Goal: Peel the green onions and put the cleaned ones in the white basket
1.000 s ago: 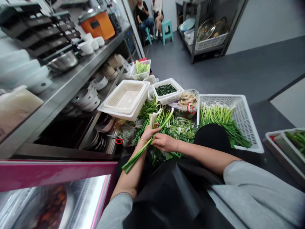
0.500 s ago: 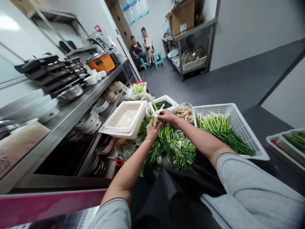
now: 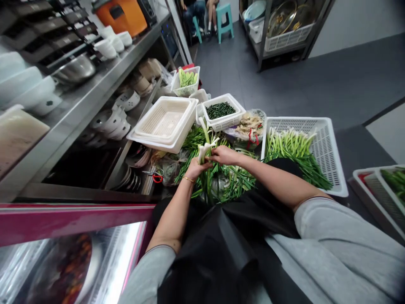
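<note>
While the left hand (image 3: 195, 169) clasps them, slim white-and-green scallions (image 3: 201, 153) project above it.
Just beside, the right hand (image 3: 223, 155) pinches them.

- Scallions (image 3: 201, 155), thick white ends up, stand nearly upright in the grip of a worker's left hand (image 3: 195, 169).
- One white stalk end (image 3: 207, 147) slants across the top of the bunch, rising toward the right, just above the fingertips of the right hand (image 3: 223, 155), which meet the stalks; what those fingers pinch is too small to tell.
- A pale green stalk (image 3: 205, 130) rises beyond the white ends, leaning left.
- Long dark-green leaves (image 3: 207, 185) hang beneath the hands, over a heap of loose greens (image 3: 238, 181).
</note>
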A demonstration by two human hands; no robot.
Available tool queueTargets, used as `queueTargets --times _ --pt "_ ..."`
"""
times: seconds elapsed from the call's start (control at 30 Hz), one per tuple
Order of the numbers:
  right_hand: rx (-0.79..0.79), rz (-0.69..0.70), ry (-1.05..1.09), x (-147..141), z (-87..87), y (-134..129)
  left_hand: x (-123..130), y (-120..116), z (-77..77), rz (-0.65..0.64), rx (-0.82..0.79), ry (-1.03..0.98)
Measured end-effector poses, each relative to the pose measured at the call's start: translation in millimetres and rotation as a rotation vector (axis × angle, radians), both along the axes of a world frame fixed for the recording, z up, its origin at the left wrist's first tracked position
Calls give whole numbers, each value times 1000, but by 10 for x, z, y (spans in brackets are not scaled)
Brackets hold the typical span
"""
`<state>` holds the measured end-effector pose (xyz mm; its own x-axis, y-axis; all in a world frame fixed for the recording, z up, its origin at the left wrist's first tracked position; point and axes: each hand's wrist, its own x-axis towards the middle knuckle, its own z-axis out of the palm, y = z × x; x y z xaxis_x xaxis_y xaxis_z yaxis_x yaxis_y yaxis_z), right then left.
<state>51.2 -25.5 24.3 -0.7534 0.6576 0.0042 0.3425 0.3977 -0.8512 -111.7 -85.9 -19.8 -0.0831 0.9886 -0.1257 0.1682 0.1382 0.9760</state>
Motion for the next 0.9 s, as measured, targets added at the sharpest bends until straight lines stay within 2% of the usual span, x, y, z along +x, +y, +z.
queueTargets --times 0.1,0.17,0.27,0.33,0.4,0.47,0.53,0.6,0.63,0.7,0.77,0.83,0.9 --pt "-89 76 -64 203 179 46 -90 -61 8 -45 6 -1" --pt "-181 19 -8 442 328 131 -204 -72 29 -24 25 10" --pt "-271 -249 267 953 581 305 -400 -86 34 -9 27 -21" --pt "-218 -445 487 1314 716 423 -490 -93 22 -12 11 -67" --pt "-91 -619 676 1582 750 521 -523 -93 16 12 -3 -123" --pt "-7 -712 707 1671 638 587 -509 -87 27 34 -17 -182" --pt "-52 -656 468 1551 403 606 -463 -82 58 32 -28 -221" --pt "-143 -536 172 1268 141 577 -402 -87 101 3 -33 -237" --pt "-171 -489 79 1091 36 546 -370 -94 123 -14 -36 -239" --pt "-187 -438 38 718 -75 465 -305 -114 159 -46 -52 -238" --pt "-261 -318 116 370 -54 374 -239 -133 180 -67 -74 -235" --pt "-373 -200 244 91 45 292 -174 -143 183 -69 -82 -231" --pt "-468 -172 342 -83 150 235 -120 -142 175 -30 -52 -220"
